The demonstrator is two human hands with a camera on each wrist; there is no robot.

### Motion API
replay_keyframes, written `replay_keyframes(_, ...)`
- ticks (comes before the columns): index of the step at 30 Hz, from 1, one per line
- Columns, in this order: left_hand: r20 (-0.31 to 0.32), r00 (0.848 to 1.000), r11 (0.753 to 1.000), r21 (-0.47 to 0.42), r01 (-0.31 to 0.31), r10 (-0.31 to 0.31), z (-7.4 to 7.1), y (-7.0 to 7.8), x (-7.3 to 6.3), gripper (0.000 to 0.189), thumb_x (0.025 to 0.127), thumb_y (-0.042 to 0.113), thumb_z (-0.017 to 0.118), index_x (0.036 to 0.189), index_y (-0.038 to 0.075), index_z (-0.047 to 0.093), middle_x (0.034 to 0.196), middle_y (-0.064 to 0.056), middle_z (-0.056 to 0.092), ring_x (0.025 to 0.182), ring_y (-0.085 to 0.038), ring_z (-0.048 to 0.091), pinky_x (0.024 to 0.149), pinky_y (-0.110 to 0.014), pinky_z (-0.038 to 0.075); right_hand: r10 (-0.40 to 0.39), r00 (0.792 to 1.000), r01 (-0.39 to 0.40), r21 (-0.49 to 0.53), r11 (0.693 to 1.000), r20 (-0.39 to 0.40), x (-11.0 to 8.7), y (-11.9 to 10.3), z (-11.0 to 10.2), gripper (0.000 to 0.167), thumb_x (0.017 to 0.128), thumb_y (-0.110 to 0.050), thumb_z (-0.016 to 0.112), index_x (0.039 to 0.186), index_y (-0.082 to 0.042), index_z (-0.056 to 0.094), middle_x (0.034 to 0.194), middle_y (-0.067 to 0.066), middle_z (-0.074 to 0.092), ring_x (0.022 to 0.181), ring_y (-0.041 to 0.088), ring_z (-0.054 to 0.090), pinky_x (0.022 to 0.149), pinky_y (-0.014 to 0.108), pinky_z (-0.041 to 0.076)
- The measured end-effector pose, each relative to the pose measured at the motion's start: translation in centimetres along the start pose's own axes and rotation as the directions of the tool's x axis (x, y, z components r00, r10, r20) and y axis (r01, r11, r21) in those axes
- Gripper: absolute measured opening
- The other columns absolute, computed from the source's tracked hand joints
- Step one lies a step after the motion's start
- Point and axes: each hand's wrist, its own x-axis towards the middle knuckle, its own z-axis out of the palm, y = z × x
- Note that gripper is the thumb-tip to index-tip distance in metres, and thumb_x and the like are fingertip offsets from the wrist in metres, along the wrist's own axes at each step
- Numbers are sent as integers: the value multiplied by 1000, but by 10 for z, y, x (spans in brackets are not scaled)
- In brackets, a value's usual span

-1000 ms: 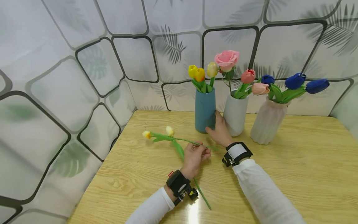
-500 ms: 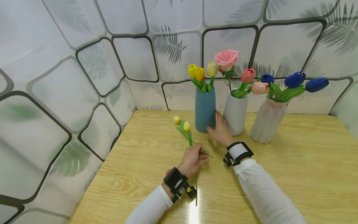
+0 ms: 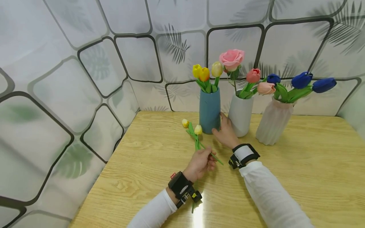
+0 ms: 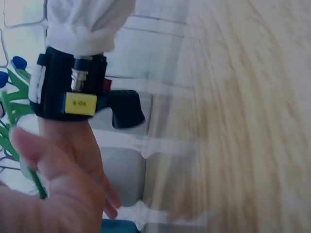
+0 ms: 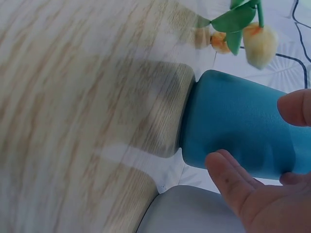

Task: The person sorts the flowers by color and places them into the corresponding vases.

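Observation:
Two pale yellow artificial tulips (image 3: pixel 198 129) (image 5: pixel 261 44) lie with crossing stems low over the table, in front of the blue vase. Their stems are pinched in my left hand (image 3: pixel 200 162), flower heads pointing away from me. In the left wrist view the left hand (image 4: pixel 60 194) blurs in the foreground. My right hand (image 3: pixel 226 132) holds the lower part of the blue vase (image 3: pixel 209 110) from its right side, thumb across the near face. That vase stands upright with yellow and cream tulips (image 3: pixel 204 74) in it.
Right of the blue vase stands a white vase (image 3: pixel 240 115) with a pink rose (image 3: pixel 232 59) and pinkish tulips. Farther right, a ribbed pale vase (image 3: pixel 273 123) bears blue tulips (image 3: pixel 301 80). A patterned curtain (image 3: pixel 137 63) rises behind the wooden table (image 3: pixel 137 164).
The tulips in my left hand have swung rightward, their heads drawing together from spread out at left to near the blue vase. The right hand has stayed at the vase.

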Motion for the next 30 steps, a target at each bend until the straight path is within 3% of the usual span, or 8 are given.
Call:
replay_keyframes(6,125,989,960,277,42,-80,-12,6,1,35,106,19,47,101,-10,65,64,1,61,49,-3,51,46,-16,41,-5,1000,5,-10,1000,-5,-1,0,0,78,96,-12,55,155,5,7,153,37,15,105,42,49,90,53,43)
replay_keyframes(9,191,981,854,513,-85,-17,-19,13,-1,31,103,12,50,97,-12,68,60,-1,60,47,-7,50,45,-19,40,-2,1000,2,-12,1000,-7,-1,0,1,77,97,-12,55,155,5,7,154,37,15,107,43,50,91,54,44)
replay_keyframes(11,196,979,685,706,-176,50,-23,19,-5,30,101,10,52,79,-6,67,53,2,54,44,-7,45,43,-19,36,5,1000,-6,-11,1000,-5,-1,0,1,77,97,-13,54,156,4,7,154,37,14,109,44,50,92,54,45)
replay_keyframes(15,135,986,222,963,-155,103,-25,26,-15,46,98,18,61,55,12,46,47,8,36,40,-6,34,40,-19,27,17,1000,-17,-6,1000,5,-1,1,1,78,97,-14,53,156,3,5,155,36,11,112,45,50,93,54,45)
replay_keyframes(17,99,993,64,993,-103,67,-25,26,-19,50,95,25,67,53,16,41,48,8,33,41,-6,33,39,-20,27,17,1000,-17,-1,1000,9,0,1,1,78,98,-14,53,156,3,4,155,37,10,114,46,50,94,55,45)
replay_keyframes(18,89,995,26,996,-90,37,-25,25,-21,49,93,28,69,53,17,42,47,8,35,40,-6,34,39,-20,29,17,1000,-17,3,1000,10,0,1,1,78,98,-13,53,156,3,4,155,37,9,114,47,50,95,55,45)
replay_keyframes(22,114,992,16,993,-114,-56,-27,22,-22,43,88,25,75,53,15,51,44,6,44,37,-6,42,37,-20,34,14,1000,-14,10,1000,12,0,1,2,78,98,-13,53,156,2,4,155,37,9,117,48,49,96,55,45)
replay_keyframes(30,242,960,363,914,-179,-138,-41,23,-16,34,87,5,70,54,3,66,45,-3,58,37,-10,54,37,-20,43,20,999,-20,11,1000,29,-1,1,1,77,98,-14,52,156,3,3,155,37,7,116,49,50,95,55,45)
